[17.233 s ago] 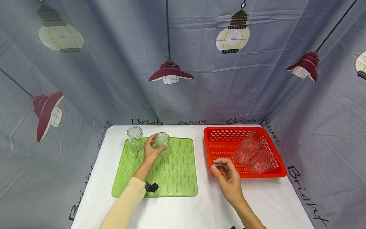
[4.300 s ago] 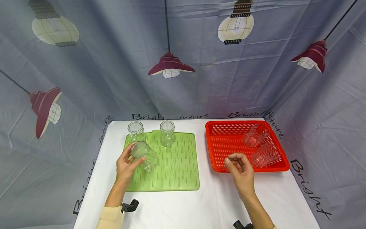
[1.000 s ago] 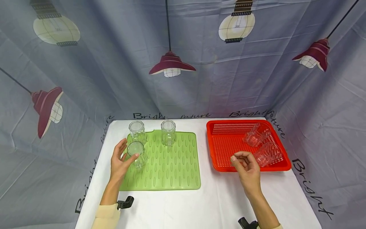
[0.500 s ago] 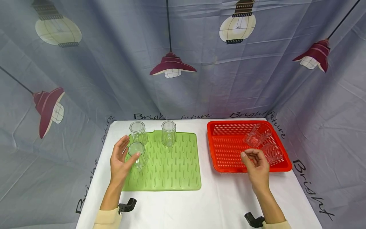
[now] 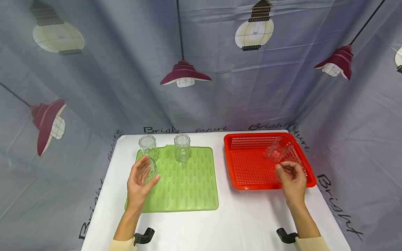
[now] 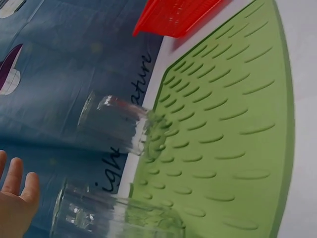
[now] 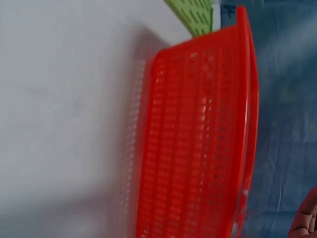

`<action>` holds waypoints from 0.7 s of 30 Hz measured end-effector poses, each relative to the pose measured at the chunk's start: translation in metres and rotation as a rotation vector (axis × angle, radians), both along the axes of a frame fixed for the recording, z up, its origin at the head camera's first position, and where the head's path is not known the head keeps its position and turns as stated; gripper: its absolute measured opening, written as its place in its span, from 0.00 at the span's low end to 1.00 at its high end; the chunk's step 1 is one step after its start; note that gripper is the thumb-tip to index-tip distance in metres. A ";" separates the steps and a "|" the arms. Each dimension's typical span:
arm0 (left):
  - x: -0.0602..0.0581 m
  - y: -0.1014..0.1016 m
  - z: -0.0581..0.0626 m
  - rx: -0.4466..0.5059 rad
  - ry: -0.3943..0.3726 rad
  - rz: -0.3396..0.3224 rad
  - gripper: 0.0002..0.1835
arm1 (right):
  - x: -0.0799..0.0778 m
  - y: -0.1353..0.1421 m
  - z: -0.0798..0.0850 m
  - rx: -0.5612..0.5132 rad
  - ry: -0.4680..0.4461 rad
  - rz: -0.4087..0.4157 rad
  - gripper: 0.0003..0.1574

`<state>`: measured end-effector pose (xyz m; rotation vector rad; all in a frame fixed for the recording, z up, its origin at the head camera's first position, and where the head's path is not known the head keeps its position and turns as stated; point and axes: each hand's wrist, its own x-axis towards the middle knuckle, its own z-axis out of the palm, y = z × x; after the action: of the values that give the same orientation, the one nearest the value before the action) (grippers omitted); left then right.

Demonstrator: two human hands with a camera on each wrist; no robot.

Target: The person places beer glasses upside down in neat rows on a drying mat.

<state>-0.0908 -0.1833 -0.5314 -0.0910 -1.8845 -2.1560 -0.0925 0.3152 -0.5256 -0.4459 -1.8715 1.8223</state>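
Observation:
Three clear glass mugs stand upright on the green drying mat: a back-left mug (image 5: 148, 143), a back-right mug (image 5: 182, 148) and a front mug (image 5: 153, 165). My left hand (image 5: 138, 184) is just in front of the front mug, thumb and fingers spread apart, partly covering it. In the left wrist view, the left fingers (image 6: 30, 191) appear beside a mug. My right hand (image 5: 293, 181) hangs loosely curled over the front right of the red basket. Beneath it is a glass mug (image 5: 278, 176), mostly hidden. Behind that, another mug (image 5: 277, 151) lies on its side.
The perforated red basket (image 5: 229, 167) sits on the right of the white table (image 5: 201, 230). To the left lies the ridged green mat (image 5: 188, 195). A grey-blue curtain (image 5: 201, 108) printed with lamps encloses the table's back and sides.
My left hand moved one mug to the mat's back, then stood another at front left and let go, drawing back slightly. My right hand moved rightward over the basket's front mug.

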 end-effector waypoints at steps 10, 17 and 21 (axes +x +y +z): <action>0.009 0.009 -0.007 -0.012 -0.027 -0.030 0.46 | -0.010 0.028 -0.011 0.104 -0.058 -0.080 0.17; 0.013 0.013 -0.013 -0.016 -0.051 -0.042 0.46 | -0.015 0.038 -0.016 0.141 -0.096 -0.088 0.18; 0.017 0.016 -0.016 -0.032 -0.074 -0.053 0.47 | -0.016 0.042 -0.022 0.225 -0.169 -0.102 0.20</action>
<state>-0.0742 -0.1670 -0.5473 -0.0692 -1.9788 -2.1926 -0.1083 0.3575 -0.5476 -0.6172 -2.0969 1.5272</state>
